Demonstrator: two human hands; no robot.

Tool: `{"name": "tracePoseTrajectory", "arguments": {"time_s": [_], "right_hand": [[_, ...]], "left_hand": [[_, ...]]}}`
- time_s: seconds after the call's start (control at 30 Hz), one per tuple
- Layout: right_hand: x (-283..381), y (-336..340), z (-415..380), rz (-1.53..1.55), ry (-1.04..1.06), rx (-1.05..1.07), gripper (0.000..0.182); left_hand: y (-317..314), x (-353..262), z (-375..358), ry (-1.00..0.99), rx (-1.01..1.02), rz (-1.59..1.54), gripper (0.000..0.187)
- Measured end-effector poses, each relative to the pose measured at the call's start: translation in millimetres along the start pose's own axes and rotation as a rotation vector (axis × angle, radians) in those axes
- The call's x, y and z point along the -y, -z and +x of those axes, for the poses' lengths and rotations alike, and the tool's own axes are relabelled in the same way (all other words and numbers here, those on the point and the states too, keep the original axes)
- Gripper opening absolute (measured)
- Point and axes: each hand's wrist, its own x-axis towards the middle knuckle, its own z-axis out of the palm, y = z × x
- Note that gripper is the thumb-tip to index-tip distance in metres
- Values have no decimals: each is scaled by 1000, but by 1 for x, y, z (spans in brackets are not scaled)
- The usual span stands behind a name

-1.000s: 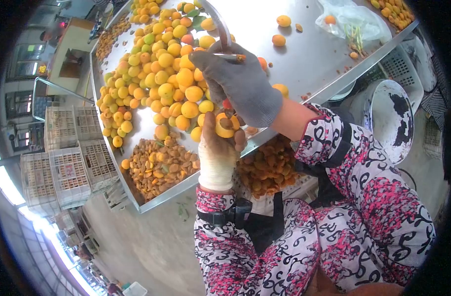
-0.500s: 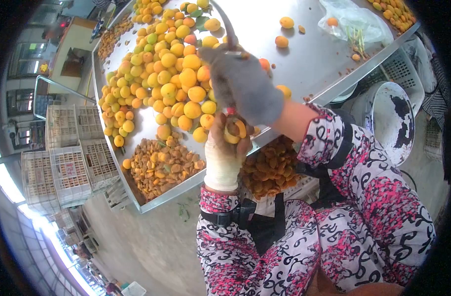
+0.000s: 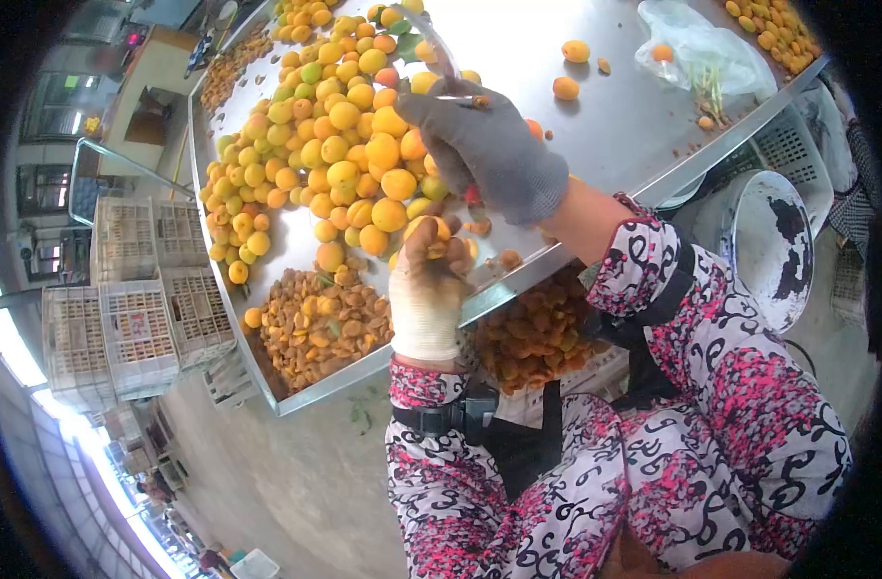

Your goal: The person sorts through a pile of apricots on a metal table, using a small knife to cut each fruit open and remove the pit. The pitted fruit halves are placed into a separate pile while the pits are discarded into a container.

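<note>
My right hand (image 3: 503,159), in a grey glove, is wrapped round the handle of a curved knife (image 3: 441,46) whose blade points up and away over the table. Below it, my left hand (image 3: 426,289), in a stained white glove, has its fingers curled round an apricot (image 3: 443,230), only partly visible between them. A large heap of whole apricots (image 3: 339,145) lies just beyond my hands on the metal table (image 3: 518,43). Left of my left hand, a pile of small brownish-orange pieces (image 3: 315,323) fills the near corner of the table.
Below the table edge stands a crate of split apricots (image 3: 532,338). A worn white basin (image 3: 771,251) is at the right. Stacked plastic crates (image 3: 137,333) stand at the left. A clear plastic bag (image 3: 696,48) and a few loose apricots (image 3: 565,88) lie farther back.
My right hand with the knife has lifted and shifted slightly right, away from my left hand. The opened apricot seen in my left hand before is now mostly covered by its fingers.
</note>
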Motion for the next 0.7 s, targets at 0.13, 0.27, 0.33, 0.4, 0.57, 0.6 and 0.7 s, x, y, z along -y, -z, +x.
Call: {"name": "tracePoseTrajectory", "arguments": {"time_s": [0.13,0.27,0.33,0.4,0.57,0.6,0.7], "right_hand": [[9,29,17,-449,103,-64,40],[30,56,24,-666,31,-146,44],[12,86,41,-852,245,-191,30],[15,99,47,-1185,543,-89,29],[22,108,40,-1162,272,-121,30],[21,109,41,-1262,194,-101,34],[9,114,44,-1559,62,-55,42]], "left_hand": [[10,-3,8,-200,-18,86,35],[-1,-19,1,-331,-215,232,40],[13,-17,3,-326,-203,218,40],[11,-21,3,-338,-229,156,40],[23,-18,6,-322,-260,267,39],[24,-17,6,-323,-257,267,39],[26,-20,8,-285,-286,314,39]]}}
